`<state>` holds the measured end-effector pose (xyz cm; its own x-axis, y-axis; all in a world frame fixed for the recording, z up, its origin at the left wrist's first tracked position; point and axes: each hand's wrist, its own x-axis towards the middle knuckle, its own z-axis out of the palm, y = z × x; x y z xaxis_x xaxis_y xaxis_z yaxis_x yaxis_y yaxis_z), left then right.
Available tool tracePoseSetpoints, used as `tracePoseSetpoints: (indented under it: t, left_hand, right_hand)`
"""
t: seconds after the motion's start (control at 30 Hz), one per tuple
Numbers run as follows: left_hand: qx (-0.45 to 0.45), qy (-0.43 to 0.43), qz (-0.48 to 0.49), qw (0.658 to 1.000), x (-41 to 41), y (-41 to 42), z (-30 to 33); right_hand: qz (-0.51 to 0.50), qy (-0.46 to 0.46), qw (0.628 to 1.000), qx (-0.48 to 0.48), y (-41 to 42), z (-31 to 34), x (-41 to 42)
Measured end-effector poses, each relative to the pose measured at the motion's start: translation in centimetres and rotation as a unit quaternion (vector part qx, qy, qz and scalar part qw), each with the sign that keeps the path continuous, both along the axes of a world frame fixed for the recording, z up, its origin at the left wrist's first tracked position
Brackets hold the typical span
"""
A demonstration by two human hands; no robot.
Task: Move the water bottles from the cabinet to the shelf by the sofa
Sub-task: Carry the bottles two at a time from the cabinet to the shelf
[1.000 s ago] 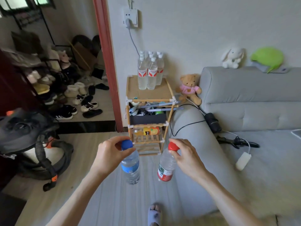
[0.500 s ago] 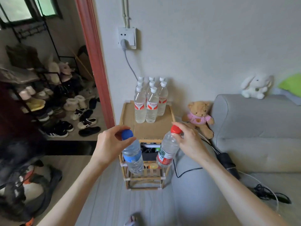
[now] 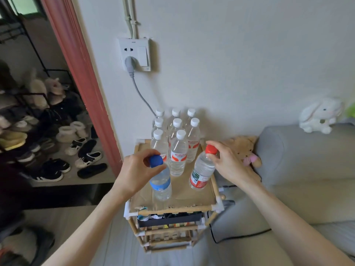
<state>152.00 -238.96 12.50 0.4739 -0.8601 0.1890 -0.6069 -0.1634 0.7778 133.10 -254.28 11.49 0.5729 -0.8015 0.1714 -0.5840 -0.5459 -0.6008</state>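
Observation:
My left hand (image 3: 137,172) grips the blue cap of a blue-labelled water bottle (image 3: 161,184) over the front left of the bamboo shelf's top (image 3: 199,199). My right hand (image 3: 227,164) pinches the red cap of a red-and-green-labelled bottle (image 3: 200,174) over the front right of the same top. Both bottles hang upright, and their bases look at or just above the surface. Several white-capped bottles (image 3: 177,150) with red labels stand in rows at the back of the shelf top, against the wall.
The grey sofa (image 3: 307,169) adjoins the shelf on the right, with a teddy bear (image 3: 245,150) on its arm and a white plush rabbit (image 3: 319,117) on its back. A plugged-in wall socket (image 3: 134,54) hangs above. A red door frame (image 3: 80,73) and shoe racks (image 3: 48,131) lie left.
I have come closer to the shelf. Both hands carried their bottles forward and up, from in front of the shelf to over its top, just before the standing bottles.

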Motion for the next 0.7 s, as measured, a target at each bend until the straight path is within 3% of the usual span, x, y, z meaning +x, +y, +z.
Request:
tracePoseSetpoints:
  t: [0.33, 0.7]
  left_hand:
    - [0.039, 0.012, 0.024, 0.999, 0.5, -3.8, -1.4]
    - [0.023, -0.023, 0.058, 0.998, -1.0, -5.6, -2.6]
  right_hand:
    - [0.05, 0.057, 0.997, 0.014, -5.7, -1.8, 2.7]
    - [0.16, 0.043, 0.985, 0.036, -8.8, -2.3, 2.4]
